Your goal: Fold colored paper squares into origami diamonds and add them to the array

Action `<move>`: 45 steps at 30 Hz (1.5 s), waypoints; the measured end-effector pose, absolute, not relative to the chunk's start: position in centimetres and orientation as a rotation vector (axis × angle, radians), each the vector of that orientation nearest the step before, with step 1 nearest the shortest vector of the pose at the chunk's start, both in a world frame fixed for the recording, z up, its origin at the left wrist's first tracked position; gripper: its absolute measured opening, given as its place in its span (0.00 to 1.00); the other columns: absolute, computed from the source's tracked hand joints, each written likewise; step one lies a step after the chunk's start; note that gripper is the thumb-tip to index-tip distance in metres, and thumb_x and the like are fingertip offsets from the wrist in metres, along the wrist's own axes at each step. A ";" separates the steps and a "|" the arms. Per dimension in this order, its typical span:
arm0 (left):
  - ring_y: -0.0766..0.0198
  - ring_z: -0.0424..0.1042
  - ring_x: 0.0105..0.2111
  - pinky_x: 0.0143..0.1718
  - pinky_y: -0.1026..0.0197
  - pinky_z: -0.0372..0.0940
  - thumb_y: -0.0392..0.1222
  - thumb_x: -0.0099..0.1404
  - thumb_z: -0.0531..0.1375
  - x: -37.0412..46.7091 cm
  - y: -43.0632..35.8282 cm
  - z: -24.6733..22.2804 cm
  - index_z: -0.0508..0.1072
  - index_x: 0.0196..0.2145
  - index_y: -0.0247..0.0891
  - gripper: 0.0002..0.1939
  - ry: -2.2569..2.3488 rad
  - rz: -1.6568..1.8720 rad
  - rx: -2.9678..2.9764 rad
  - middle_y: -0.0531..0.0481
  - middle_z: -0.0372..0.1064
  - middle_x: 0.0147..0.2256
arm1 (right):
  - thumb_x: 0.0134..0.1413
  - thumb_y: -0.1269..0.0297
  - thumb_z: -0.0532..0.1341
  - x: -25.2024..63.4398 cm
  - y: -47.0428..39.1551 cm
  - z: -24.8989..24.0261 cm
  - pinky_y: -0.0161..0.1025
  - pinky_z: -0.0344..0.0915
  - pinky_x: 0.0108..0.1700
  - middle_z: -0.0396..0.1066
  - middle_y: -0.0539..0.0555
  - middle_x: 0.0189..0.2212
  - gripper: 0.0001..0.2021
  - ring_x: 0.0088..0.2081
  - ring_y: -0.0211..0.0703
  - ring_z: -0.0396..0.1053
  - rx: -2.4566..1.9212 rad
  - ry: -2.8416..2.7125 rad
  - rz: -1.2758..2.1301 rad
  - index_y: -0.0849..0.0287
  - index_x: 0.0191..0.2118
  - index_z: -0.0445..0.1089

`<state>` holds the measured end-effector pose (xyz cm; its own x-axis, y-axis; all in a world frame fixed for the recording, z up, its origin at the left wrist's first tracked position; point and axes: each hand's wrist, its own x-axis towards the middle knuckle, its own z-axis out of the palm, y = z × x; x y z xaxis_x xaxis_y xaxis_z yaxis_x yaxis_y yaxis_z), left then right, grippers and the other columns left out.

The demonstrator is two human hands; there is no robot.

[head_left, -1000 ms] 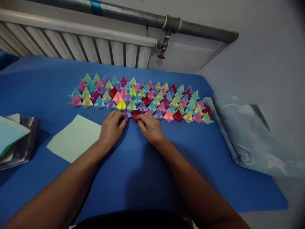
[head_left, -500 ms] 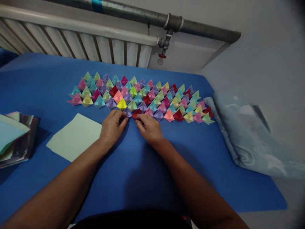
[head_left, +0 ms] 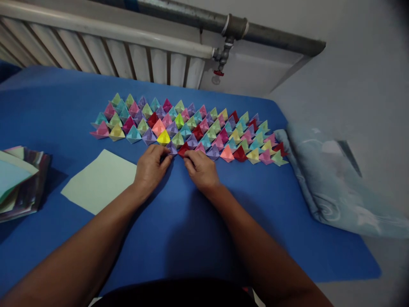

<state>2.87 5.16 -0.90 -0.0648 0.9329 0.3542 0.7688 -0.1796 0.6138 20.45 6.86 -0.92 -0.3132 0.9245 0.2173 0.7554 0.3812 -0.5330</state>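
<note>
Many small folded paper boats stand in slanting rows on the blue tabletop (head_left: 153, 251). At the left end of the front row, my left hand (head_left: 151, 167) has its thumb and fingers closed on a purple paper boat (head_left: 171, 148). Just right of it sits a red paper boat (head_left: 183, 149), with the bent fingertips of my right hand (head_left: 203, 170) closed at its right side. A bright yellow paper boat (head_left: 163, 137) stands behind my left fingertips. Left of my left forearm lies a flat pale green paper sheet (head_left: 100, 181), partly covered by that hand.
A stack of coloured paper (head_left: 28, 187) lies at the left edge. On the right, a folded grey-blue blanket (head_left: 332, 192) rests across the table's side. Behind the table are a white radiator (head_left: 137, 62), a metal pipe (head_left: 179, 17) and a valve with a red handle (head_left: 219, 73).
The camera view has shifted slightly. Both hands stay at the same two boats, with only a tiny movement of the right fingers, and the rows look unchanged.
</note>
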 end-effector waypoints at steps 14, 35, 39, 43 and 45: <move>0.57 0.73 0.39 0.43 0.57 0.67 0.39 0.66 0.61 2.9 5.3 -1.0 0.74 0.36 0.39 0.02 1.865 1.070 1.964 0.47 0.74 0.37 | 0.65 0.67 0.55 20.5 6.8 -1.2 0.38 0.65 0.45 0.74 0.54 0.37 0.11 0.40 0.44 0.72 -1.397 -2.155 0.468 0.54 0.46 0.75; 0.55 0.74 0.41 0.45 0.53 0.69 0.39 0.66 0.55 2.4 4.0 0.4 0.73 0.41 0.41 0.09 1.821 1.207 2.061 0.46 0.74 0.41 | 0.66 0.69 0.53 20.5 3.2 -0.4 0.34 0.62 0.39 0.73 0.53 0.34 0.10 0.36 0.40 0.70 -1.254 -2.480 0.366 0.57 0.38 0.72; 0.56 0.74 0.37 0.43 0.53 0.69 0.39 0.67 0.54 1.1 3.7 1.7 0.73 0.40 0.42 0.09 1.925 1.297 2.049 0.46 0.73 0.39 | 0.64 0.70 0.53 20.7 3.8 -0.4 0.35 0.61 0.38 0.73 0.54 0.33 0.09 0.35 0.40 0.70 -1.277 -2.475 0.382 0.59 0.37 0.71; 0.60 0.72 0.32 0.40 0.55 0.68 0.39 0.66 0.55 -0.8 4.1 2.4 0.73 0.39 0.42 0.08 2.085 1.342 1.985 0.48 0.72 0.35 | 0.62 0.70 0.56 20.7 4.1 -0.4 0.35 0.60 0.36 0.73 0.53 0.33 0.07 0.34 0.41 0.69 -1.325 -2.494 0.384 0.58 0.36 0.70; 0.61 0.70 0.30 0.38 0.56 0.67 0.39 0.65 0.55 -1.9 4.4 2.6 0.73 0.38 0.42 0.07 2.147 1.378 1.947 0.49 0.71 0.34 | 0.62 0.70 0.56 20.6 4.2 -0.4 0.35 0.59 0.36 0.73 0.53 0.33 0.06 0.34 0.41 0.69 -1.343 -2.503 0.383 0.57 0.35 0.70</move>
<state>-1.85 4.43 2.65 -0.2625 0.7816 0.5659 0.8399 -0.1036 0.5327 20.58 4.16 -0.39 -0.5316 0.8393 0.1141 0.7666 0.5341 -0.3565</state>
